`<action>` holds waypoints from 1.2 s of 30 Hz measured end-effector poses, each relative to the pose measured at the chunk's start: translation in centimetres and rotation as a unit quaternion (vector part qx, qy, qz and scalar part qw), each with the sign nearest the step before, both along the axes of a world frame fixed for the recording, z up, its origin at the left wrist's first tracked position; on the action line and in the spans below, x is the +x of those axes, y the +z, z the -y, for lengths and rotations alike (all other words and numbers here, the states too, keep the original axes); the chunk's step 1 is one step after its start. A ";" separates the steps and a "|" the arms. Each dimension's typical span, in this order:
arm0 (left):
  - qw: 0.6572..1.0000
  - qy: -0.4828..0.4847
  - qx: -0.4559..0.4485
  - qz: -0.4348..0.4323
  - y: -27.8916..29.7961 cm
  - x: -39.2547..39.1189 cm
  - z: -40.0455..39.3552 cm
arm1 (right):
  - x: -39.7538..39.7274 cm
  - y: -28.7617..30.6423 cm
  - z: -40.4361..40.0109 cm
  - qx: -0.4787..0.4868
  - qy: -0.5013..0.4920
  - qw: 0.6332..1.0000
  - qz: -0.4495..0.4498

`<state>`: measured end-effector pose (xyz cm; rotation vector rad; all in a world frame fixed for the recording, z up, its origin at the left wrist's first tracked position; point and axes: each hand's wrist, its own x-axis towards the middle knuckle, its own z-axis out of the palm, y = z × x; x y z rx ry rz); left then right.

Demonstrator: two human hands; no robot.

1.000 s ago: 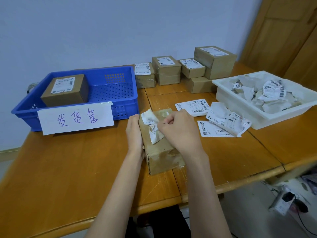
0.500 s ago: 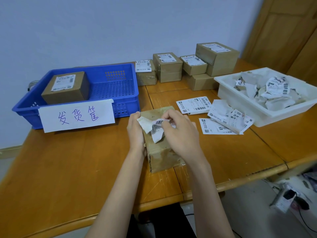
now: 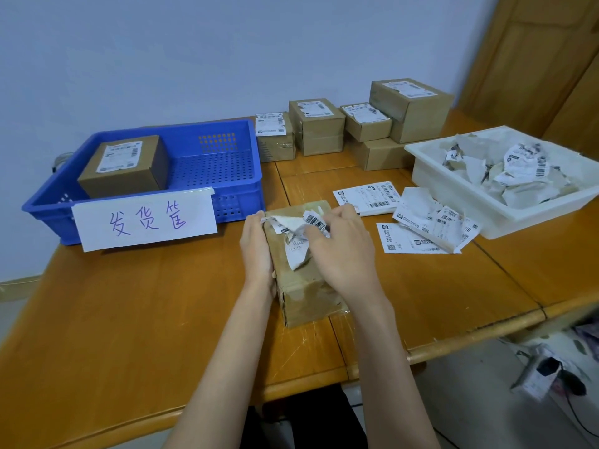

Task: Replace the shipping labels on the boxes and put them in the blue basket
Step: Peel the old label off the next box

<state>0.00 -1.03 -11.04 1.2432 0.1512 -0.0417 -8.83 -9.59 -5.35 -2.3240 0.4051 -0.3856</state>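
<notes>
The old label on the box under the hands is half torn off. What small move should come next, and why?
Probably keep pulling the old label up and away with the right hand while the left hand steadies the box. The label is crumpled and lifted, yet part of it seems stuck to the box top, so no new label can go on.

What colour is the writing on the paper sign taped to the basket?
Purple handwriting on the white paper sign, clearest in the head view.

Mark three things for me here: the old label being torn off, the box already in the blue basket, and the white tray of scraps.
old label (image 3: 293, 233), head view, on its crumpled white middle.
box in the blue basket (image 3: 124, 166), head view, on its top face.
white tray (image 3: 431, 171), head view, on its near-left wall.
</notes>
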 end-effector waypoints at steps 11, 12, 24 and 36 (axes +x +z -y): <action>1.000 -0.008 -0.015 -0.009 -0.2 0.0 0.1 | -0.7 -0.3 0.6 0.099 0.017 0.993 0.059; 1.000 -0.012 -0.019 -0.012 -0.1 -0.1 0.1 | -0.8 -0.2 0.5 0.109 0.020 0.991 0.072; 1.000 0.001 0.005 -0.001 0.2 -0.2 0.2 | -0.9 -0.3 0.0 0.101 0.006 0.989 0.104; 0.999 -0.018 -0.013 -0.027 0.2 -0.4 0.1 | -2.0 -0.3 1.2 0.101 0.078 0.982 0.137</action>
